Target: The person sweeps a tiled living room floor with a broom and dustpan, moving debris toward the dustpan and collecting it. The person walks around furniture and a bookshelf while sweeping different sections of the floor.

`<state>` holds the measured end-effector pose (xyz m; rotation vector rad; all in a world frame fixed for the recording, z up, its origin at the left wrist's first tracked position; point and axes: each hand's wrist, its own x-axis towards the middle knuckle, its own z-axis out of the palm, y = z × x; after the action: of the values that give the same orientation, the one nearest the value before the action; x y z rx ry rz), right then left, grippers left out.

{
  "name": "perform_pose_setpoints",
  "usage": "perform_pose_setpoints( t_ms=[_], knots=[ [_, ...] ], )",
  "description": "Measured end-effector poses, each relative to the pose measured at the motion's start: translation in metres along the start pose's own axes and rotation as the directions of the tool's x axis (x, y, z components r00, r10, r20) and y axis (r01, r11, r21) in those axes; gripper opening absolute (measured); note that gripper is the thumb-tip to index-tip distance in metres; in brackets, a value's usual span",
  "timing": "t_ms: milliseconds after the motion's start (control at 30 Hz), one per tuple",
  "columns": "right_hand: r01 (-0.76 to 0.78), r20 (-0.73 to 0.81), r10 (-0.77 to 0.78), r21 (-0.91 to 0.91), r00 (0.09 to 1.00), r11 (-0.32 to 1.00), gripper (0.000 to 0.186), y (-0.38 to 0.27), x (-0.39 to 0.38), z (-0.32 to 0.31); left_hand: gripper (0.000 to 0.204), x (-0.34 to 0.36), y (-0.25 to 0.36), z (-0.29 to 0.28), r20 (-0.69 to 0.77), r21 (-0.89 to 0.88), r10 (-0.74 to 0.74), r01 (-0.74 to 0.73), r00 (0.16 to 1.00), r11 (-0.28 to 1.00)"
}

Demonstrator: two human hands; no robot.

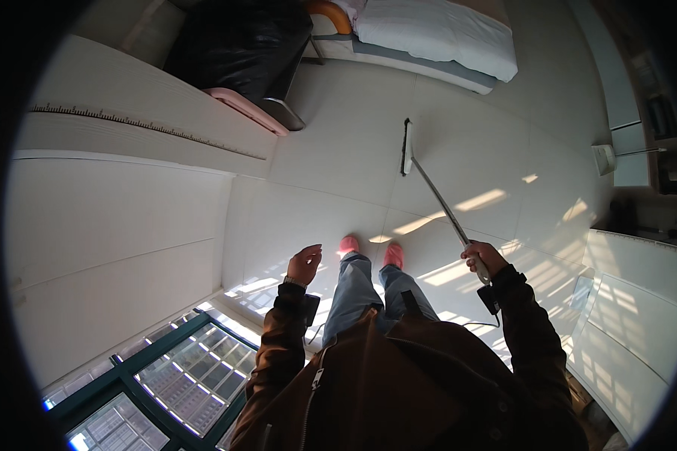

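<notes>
My right hand is closed round the white grip of a long-handled floor squeegee. Its thin grey pole slants away to the far left, ending in a narrow white crossbar with a dark edge that rests on the pale floor. My left hand hangs over the floor in front of the white cabinet, loosely bent, fingers a little apart, holding nothing. The pink shoes on my feet stand between the two hands.
A white cabinet with a ruler strip lines the left. Far left, a black bag-like cover drapes over furniture with a pink edge. A bed stands far ahead. Shelves line the right. Behind left is a green-framed window.
</notes>
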<state>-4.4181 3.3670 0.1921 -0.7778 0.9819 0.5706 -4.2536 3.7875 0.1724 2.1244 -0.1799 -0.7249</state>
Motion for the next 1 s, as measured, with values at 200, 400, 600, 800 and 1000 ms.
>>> perform_pose_setpoints(
  t_ms=[200,400,600,800,1000],
  knots=[
    [0.128,0.337,0.003,-0.364,0.941,0.922,0.014,-0.021,0.052,0.111,0.023,0.020,-0.002,-0.024,-0.033,-0.025,0.037,-0.037,0.999,0.999],
    [-0.047,0.299,0.234,-0.522,0.925,0.851,0.013,-0.050,0.164,0.260,0.025,0.046,-0.021,-0.081,-0.053,0.013,-0.027,0.028,0.998,1.000],
    [-0.157,0.221,0.205,-0.217,0.953,0.964,0.012,-0.110,0.204,0.246,0.024,0.090,-0.024,-0.156,-0.053,0.082,-0.057,0.061,0.997,0.995],
    [-0.073,0.031,0.069,0.164,0.997,0.984,0.014,-0.143,0.136,0.089,0.025,0.169,-0.003,-0.173,0.040,0.083,0.052,-0.055,0.998,0.995],
    [0.135,-0.348,-0.044,0.242,0.937,0.961,0.010,-0.152,0.110,0.044,0.025,0.220,0.036,-0.151,0.156,0.017,0.153,-0.157,0.976,0.987]
  ],
)
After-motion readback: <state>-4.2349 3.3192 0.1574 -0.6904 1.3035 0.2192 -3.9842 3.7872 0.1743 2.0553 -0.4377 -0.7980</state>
